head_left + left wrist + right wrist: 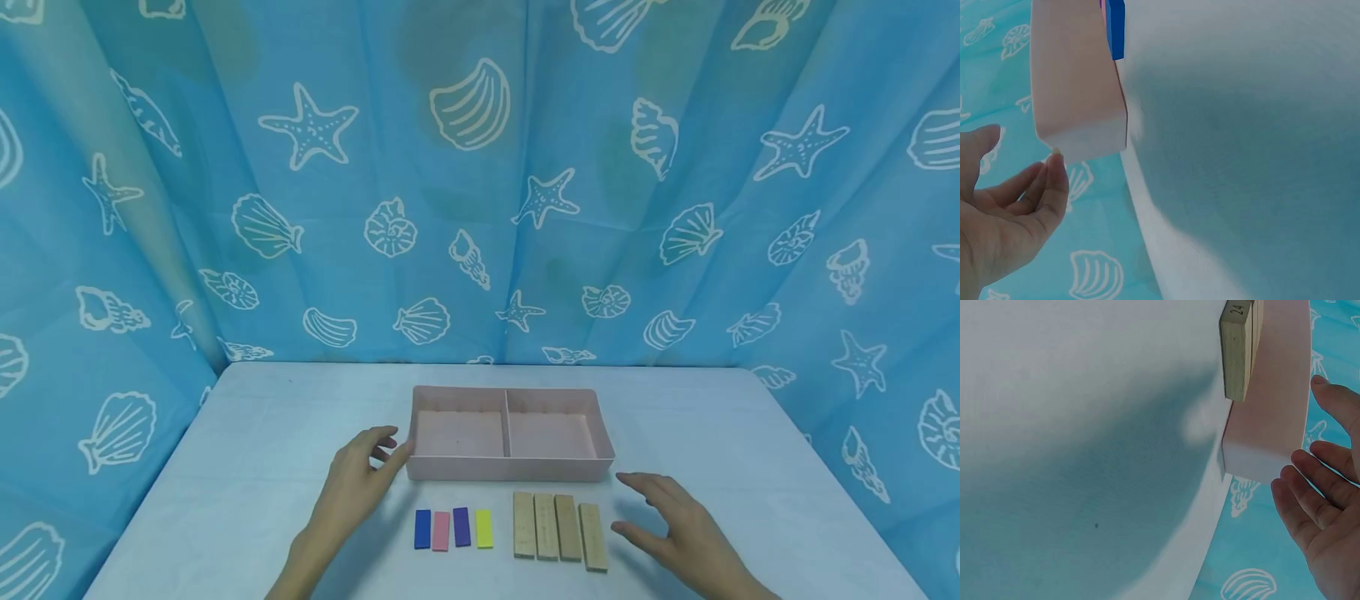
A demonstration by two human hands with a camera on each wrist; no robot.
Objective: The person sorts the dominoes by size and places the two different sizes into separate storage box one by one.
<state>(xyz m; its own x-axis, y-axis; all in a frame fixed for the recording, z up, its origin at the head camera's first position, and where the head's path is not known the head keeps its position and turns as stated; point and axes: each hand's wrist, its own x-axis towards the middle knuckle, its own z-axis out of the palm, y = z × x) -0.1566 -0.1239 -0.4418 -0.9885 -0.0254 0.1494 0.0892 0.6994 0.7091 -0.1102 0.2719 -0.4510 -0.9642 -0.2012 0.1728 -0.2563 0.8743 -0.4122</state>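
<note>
A pale pink two-compartment box (510,469) stands mid-table, with nothing in either compartment. Beside its left end is my left hand (356,475), fingers loosely bent; whether the fingertips touch the box is unclear. My right hand (686,525) hovers off the front right corner, thumb and fingers spread and holding nothing. Before the box lie small blocks in a row: blue (423,529), pink (441,532), purple (462,527) and yellow (484,529). Several longer wooden blocks (545,527) lie to their right, nearest my right hand. The right wrist view shows "24" on one wooden block (1235,356).
A white cloth covers the table (285,433). Behind it and along both sides hangs a blue curtain (465,208) printed with white shells and starfish. White table surface extends left and right of the box.
</note>
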